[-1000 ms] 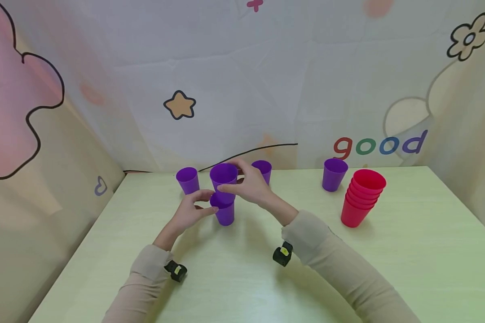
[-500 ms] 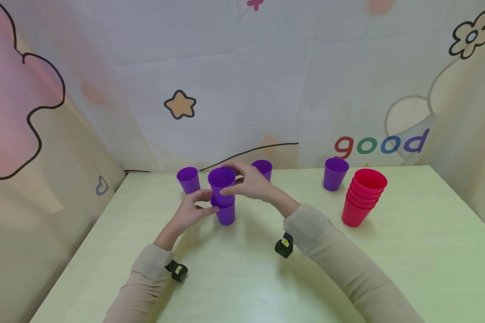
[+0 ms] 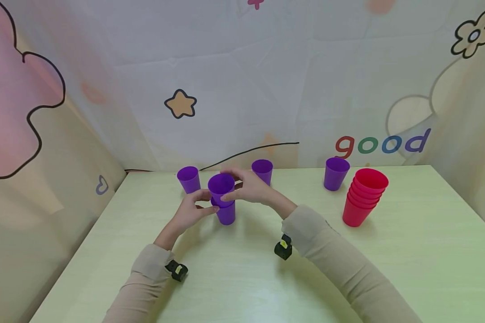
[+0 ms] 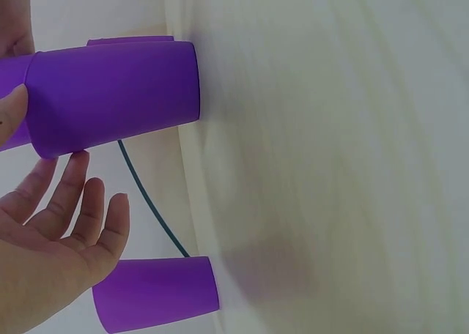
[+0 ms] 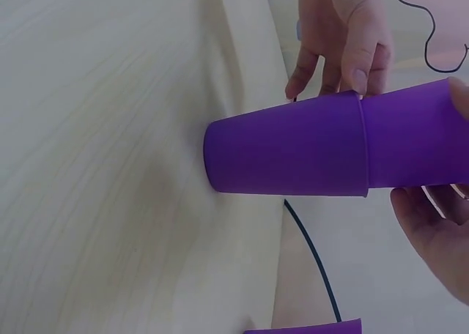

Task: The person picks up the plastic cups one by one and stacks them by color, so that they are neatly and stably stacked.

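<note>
Two purple cups stand one in the other in the middle of the head view. My left hand (image 3: 187,214) pinches the lower purple cup (image 3: 227,217) near its rim, thumb in front and fingertips behind. That cup (image 4: 117,96) stands upright on the table in the left wrist view. Thumb and fingers of my right hand (image 3: 251,186) grip the upper purple cup (image 3: 219,192) from the right. In the right wrist view, the base of the upper cup (image 5: 410,140) is sunk inside the lower cup (image 5: 286,147), so its bottom is hidden.
One purple cup (image 3: 189,180) stands behind the left hand, another purple cup (image 3: 263,171) behind the right hand. Farther right are a third purple cup (image 3: 336,176) and a nested stack of red cups (image 3: 359,208) on the pale table (image 3: 234,273). A printed cloth (image 3: 242,98) hangs behind.
My right hand has lowered the upper purple cup deeper into the lower one. The left hand and the other cups have stayed in place.
</note>
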`<state>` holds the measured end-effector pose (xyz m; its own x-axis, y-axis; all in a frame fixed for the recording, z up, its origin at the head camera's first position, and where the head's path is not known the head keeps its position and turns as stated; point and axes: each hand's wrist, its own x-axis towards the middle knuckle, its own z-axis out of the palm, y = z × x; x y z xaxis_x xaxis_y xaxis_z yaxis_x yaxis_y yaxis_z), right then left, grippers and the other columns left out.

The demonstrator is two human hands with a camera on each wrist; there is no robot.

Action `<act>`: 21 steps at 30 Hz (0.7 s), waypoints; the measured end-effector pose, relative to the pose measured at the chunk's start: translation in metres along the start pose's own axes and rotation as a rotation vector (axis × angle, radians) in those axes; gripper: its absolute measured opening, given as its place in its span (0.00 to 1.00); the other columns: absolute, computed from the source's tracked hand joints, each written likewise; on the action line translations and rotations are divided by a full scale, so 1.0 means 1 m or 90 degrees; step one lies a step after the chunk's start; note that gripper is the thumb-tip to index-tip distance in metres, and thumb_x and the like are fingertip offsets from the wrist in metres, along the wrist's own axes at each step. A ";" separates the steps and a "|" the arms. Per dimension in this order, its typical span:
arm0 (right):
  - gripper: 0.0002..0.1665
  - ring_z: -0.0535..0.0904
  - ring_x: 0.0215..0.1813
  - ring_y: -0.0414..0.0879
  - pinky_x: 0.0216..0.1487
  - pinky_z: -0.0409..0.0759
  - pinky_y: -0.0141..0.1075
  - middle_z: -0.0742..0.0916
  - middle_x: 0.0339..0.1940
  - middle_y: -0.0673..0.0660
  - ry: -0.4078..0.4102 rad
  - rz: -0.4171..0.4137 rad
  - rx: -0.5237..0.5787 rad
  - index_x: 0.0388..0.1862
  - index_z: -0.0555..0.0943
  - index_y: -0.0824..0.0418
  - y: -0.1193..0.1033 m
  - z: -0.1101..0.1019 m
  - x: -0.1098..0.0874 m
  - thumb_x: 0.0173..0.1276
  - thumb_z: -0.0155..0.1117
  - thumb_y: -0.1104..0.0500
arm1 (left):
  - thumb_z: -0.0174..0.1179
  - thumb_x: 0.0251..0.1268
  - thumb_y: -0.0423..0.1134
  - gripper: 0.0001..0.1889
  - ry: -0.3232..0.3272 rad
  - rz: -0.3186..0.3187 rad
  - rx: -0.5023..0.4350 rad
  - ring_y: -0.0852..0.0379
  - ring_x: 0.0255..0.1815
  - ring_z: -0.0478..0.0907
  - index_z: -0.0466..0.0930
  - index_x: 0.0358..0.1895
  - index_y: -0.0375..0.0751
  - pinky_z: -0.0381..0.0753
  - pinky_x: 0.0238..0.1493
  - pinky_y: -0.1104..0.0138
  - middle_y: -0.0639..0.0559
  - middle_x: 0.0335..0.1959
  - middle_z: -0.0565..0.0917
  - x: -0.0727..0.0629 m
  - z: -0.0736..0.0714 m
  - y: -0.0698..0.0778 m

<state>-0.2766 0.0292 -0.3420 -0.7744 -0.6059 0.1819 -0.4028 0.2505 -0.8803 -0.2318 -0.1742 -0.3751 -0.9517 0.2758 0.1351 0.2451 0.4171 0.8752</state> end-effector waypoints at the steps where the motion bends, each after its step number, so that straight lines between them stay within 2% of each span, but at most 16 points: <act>1: 0.39 0.76 0.49 0.47 0.49 0.75 0.35 0.81 0.47 0.56 -0.001 0.002 -0.005 0.61 0.67 0.64 0.000 0.000 0.000 0.50 0.72 0.63 | 0.62 0.54 0.31 0.22 -0.002 -0.001 0.000 0.38 0.54 0.68 0.72 0.53 0.29 0.71 0.49 0.52 0.36 0.47 0.77 -0.002 0.000 0.006; 2: 0.39 0.76 0.50 0.47 0.50 0.75 0.36 0.81 0.48 0.57 -0.001 0.005 -0.010 0.62 0.67 0.65 0.001 0.000 0.000 0.50 0.72 0.62 | 0.62 0.54 0.30 0.22 -0.004 -0.004 -0.001 0.38 0.54 0.68 0.72 0.53 0.28 0.70 0.49 0.52 0.35 0.47 0.77 -0.004 0.000 0.011; 6: 0.39 0.75 0.52 0.49 0.52 0.74 0.38 0.80 0.50 0.58 -0.001 0.008 -0.029 0.62 0.68 0.63 0.003 0.000 0.000 0.50 0.72 0.62 | 0.62 0.55 0.31 0.21 -0.004 -0.006 0.007 0.38 0.54 0.68 0.71 0.53 0.28 0.71 0.49 0.52 0.36 0.47 0.77 -0.003 0.000 0.010; 13: 0.37 0.74 0.54 0.48 0.54 0.72 0.40 0.79 0.52 0.56 -0.013 0.024 -0.044 0.61 0.68 0.62 0.008 0.003 0.001 0.51 0.72 0.61 | 0.64 0.54 0.34 0.23 0.002 -0.013 0.001 0.40 0.55 0.68 0.72 0.54 0.33 0.70 0.50 0.51 0.39 0.48 0.77 0.008 0.001 -0.019; 21: 0.38 0.73 0.55 0.48 0.54 0.73 0.39 0.78 0.53 0.56 -0.013 0.041 -0.049 0.62 0.68 0.63 0.012 0.006 -0.001 0.51 0.71 0.61 | 0.64 0.54 0.36 0.24 0.005 -0.002 0.013 0.42 0.54 0.69 0.72 0.56 0.35 0.71 0.49 0.53 0.41 0.48 0.78 0.009 0.001 -0.022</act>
<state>-0.2778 0.0282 -0.3549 -0.7896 -0.6024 0.1168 -0.3898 0.3455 -0.8536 -0.2454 -0.1803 -0.3935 -0.9538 0.2680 0.1359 0.2458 0.4360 0.8657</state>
